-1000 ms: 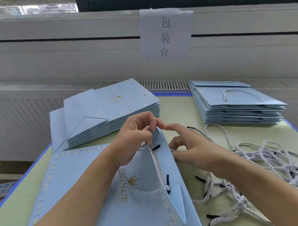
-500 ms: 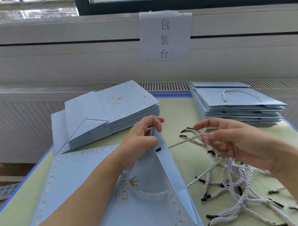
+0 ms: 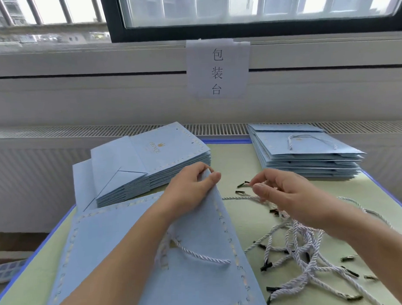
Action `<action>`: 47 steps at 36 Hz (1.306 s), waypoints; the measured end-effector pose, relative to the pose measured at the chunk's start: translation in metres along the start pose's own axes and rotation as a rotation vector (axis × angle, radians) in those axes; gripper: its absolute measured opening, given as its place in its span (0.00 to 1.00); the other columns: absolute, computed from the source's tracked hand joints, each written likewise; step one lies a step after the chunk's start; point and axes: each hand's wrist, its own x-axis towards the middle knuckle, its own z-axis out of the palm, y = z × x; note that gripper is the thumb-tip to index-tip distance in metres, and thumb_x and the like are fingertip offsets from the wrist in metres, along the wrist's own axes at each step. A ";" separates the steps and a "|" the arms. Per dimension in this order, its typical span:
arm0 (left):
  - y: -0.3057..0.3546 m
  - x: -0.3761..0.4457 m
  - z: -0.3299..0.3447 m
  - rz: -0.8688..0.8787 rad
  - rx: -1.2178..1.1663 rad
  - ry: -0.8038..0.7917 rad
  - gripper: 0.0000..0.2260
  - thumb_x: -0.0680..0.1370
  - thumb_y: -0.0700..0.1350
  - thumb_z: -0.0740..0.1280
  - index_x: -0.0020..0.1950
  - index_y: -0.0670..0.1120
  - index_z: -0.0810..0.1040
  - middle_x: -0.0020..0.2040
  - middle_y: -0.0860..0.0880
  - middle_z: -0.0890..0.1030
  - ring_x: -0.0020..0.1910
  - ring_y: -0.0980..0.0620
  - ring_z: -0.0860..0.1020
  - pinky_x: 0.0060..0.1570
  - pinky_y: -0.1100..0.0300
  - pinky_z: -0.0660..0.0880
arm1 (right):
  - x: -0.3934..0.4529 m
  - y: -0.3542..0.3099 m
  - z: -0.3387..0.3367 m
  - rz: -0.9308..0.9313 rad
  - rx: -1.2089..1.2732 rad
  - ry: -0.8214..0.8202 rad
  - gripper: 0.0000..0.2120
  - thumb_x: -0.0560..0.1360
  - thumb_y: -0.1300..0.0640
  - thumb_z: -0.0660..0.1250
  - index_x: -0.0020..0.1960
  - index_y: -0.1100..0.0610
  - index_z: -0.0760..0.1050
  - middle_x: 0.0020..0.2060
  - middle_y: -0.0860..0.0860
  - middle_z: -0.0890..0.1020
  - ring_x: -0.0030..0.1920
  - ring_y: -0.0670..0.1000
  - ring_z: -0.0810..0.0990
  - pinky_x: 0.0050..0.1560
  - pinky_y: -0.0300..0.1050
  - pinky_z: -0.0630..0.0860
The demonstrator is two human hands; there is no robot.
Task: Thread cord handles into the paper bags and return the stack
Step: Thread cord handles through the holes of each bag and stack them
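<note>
Head view looks down on a pale blue bag [image 3: 194, 255] lying near the front of the table [image 3: 236, 160], its lower edge cut off by the frame. One white cord handle [image 3: 199, 255] is already looped across its face; where the ends enter the paper is partly hidden under the left forearm. The left hand [image 3: 187, 189] pinches the bag's upper edge between thumb and curled fingers, lifting that edge. Printing on the bag is covered by the arm and unreadable.

Just right of it, the right hand [image 3: 286, 195] has its thumb and fingers curled on a loose cord [image 3: 240, 198] that runs toward the bag; the grasp itself is blurred, and the black tip [image 3: 243, 184] near the fingertips may belong to this cord or another. Whether the cord reaches a hole in the bag cannot be told.

Below the right wrist lies a tangle of cords [image 3: 299, 247] with dark tips, some running under the forearm and off the frame's edge.

Behind the left hand sits a stack [image 3: 150, 167] of folded bags showing no handles, its faint gold logo too small to read. At the far right is a second stack [image 3: 305, 157], whose top bag carries a cord handle.

On the wall behind hangs a paper sign [image 3: 217, 69].
</note>
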 end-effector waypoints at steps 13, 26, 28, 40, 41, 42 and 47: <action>0.106 -0.018 -0.048 0.440 -0.134 0.352 0.11 0.76 0.57 0.66 0.39 0.54 0.71 0.23 0.60 0.69 0.27 0.57 0.67 0.35 0.54 0.68 | -0.033 -0.061 -0.013 -0.088 0.640 -0.326 0.08 0.68 0.56 0.72 0.47 0.53 0.82 0.47 0.55 0.85 0.44 0.53 0.84 0.45 0.48 0.81; 0.120 -0.068 -0.058 0.728 -0.006 0.917 0.09 0.77 0.52 0.59 0.51 0.48 0.73 0.50 0.55 0.71 0.49 0.59 0.68 0.50 0.68 0.65 | -0.074 -0.096 -0.069 -0.497 0.000 0.372 0.14 0.72 0.49 0.60 0.42 0.59 0.75 0.34 0.56 0.79 0.33 0.56 0.77 0.38 0.48 0.76; 0.117 -0.070 -0.059 0.606 -0.226 0.822 0.09 0.76 0.56 0.58 0.45 0.52 0.71 0.44 0.55 0.73 0.43 0.61 0.71 0.43 0.70 0.67 | -0.077 -0.096 -0.071 -0.632 -0.300 0.493 0.08 0.74 0.50 0.58 0.43 0.50 0.74 0.33 0.47 0.78 0.31 0.47 0.73 0.35 0.41 0.71; 0.089 -0.058 -0.021 -0.341 -0.998 -0.095 0.07 0.81 0.38 0.59 0.54 0.37 0.75 0.33 0.41 0.83 0.28 0.45 0.82 0.24 0.58 0.77 | -0.079 -0.052 -0.030 -0.466 -0.924 -0.007 0.33 0.73 0.29 0.45 0.75 0.39 0.52 0.71 0.34 0.61 0.69 0.37 0.60 0.69 0.34 0.47; 0.083 -0.055 -0.016 -0.342 -0.981 -0.081 0.07 0.80 0.37 0.59 0.55 0.39 0.75 0.36 0.41 0.84 0.31 0.44 0.83 0.27 0.56 0.78 | -0.079 -0.044 -0.033 -0.408 -0.850 -0.067 0.36 0.70 0.26 0.41 0.75 0.36 0.47 0.70 0.29 0.55 0.68 0.29 0.51 0.67 0.28 0.41; 0.079 -0.052 -0.012 -0.341 -0.967 -0.073 0.08 0.80 0.36 0.59 0.56 0.40 0.75 0.38 0.41 0.84 0.33 0.43 0.83 0.29 0.55 0.78 | -0.080 -0.037 -0.037 -0.392 -0.781 -0.091 0.34 0.70 0.26 0.39 0.74 0.35 0.48 0.66 0.26 0.55 0.64 0.24 0.48 0.64 0.24 0.41; 0.079 -0.047 -0.006 -0.330 -0.972 -0.115 0.08 0.80 0.35 0.59 0.52 0.44 0.76 0.35 0.44 0.84 0.30 0.45 0.83 0.25 0.57 0.77 | -0.076 -0.021 -0.058 -0.455 -0.710 0.064 0.11 0.78 0.50 0.59 0.58 0.39 0.68 0.42 0.36 0.71 0.48 0.33 0.67 0.53 0.30 0.58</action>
